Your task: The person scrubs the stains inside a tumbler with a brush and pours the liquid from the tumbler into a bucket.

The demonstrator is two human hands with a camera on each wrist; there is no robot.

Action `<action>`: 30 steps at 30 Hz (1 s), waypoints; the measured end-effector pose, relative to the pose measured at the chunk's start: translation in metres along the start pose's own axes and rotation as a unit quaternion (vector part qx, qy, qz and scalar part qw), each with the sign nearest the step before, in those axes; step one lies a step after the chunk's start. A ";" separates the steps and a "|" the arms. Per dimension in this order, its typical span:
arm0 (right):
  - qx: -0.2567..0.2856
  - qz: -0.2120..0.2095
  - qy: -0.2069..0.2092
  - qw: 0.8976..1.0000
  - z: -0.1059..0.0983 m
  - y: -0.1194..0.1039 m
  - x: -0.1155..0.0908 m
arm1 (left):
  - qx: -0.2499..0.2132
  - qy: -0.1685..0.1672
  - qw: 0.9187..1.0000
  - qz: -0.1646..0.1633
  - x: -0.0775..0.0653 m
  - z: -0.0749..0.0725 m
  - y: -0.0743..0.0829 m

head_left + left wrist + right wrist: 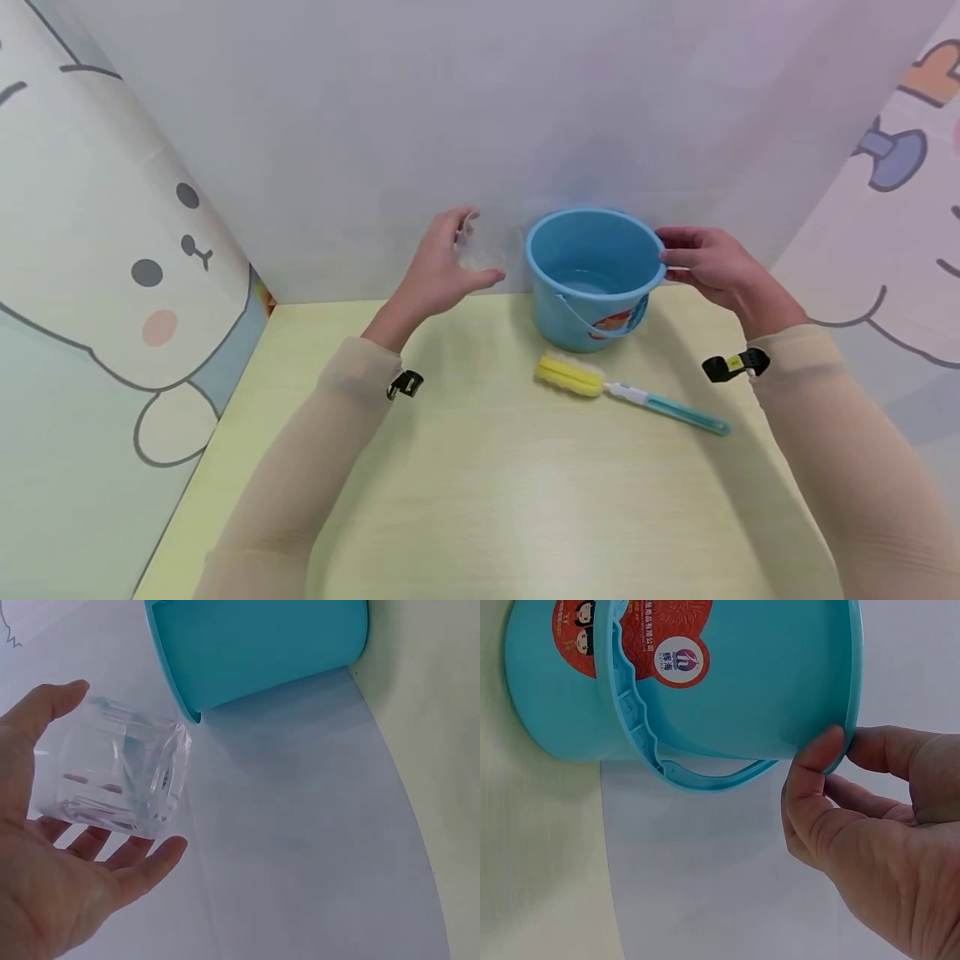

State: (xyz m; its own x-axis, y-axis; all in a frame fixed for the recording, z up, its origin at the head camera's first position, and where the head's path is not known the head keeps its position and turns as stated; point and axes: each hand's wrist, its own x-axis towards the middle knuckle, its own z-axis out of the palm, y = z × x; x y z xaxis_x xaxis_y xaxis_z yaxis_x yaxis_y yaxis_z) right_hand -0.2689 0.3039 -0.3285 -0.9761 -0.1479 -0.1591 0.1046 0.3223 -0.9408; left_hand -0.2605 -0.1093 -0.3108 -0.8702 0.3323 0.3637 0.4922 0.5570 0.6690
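Observation:
A clear, faceted drinking glass is held in my left hand, thumb on one side and fingers on the other. In the head view the glass is hard to make out against the pale wall; it is up off the table, left of the bucket. My right hand pinches the right rim of a blue bucket between thumb and fingers. The bucket stands upright on the table, its handle hanging down at the front over a red label. Only the bucket's wall and rim show in the left wrist view.
In front of the bucket lies a bottle brush with a yellow sponge head and a teal-and-white handle pointing right. A pale wall rises right behind the pale wood table. Cartoon-printed panels flank both sides.

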 end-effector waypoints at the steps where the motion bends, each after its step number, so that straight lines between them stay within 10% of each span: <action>1: 0.000 -0.001 0.001 1.000 0.001 0.000 0.000 | 0.004 0.001 1.000 0.002 0.003 0.000 0.001; 30: -0.004 -0.011 0.005 1.000 0.017 -0.006 0.004 | 0.177 -0.033 0.984 0.011 0.054 0.012 0.021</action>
State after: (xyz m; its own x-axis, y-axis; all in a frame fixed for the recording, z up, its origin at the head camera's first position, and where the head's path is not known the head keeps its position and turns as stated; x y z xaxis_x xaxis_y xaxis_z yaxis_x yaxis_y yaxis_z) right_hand -0.2705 0.2851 -0.3292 -0.9802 -0.1450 -0.1349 0.0814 0.3259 -0.9419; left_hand -0.2970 -0.0706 -0.2845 -0.8622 0.3889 0.3247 0.4966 0.7759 0.3891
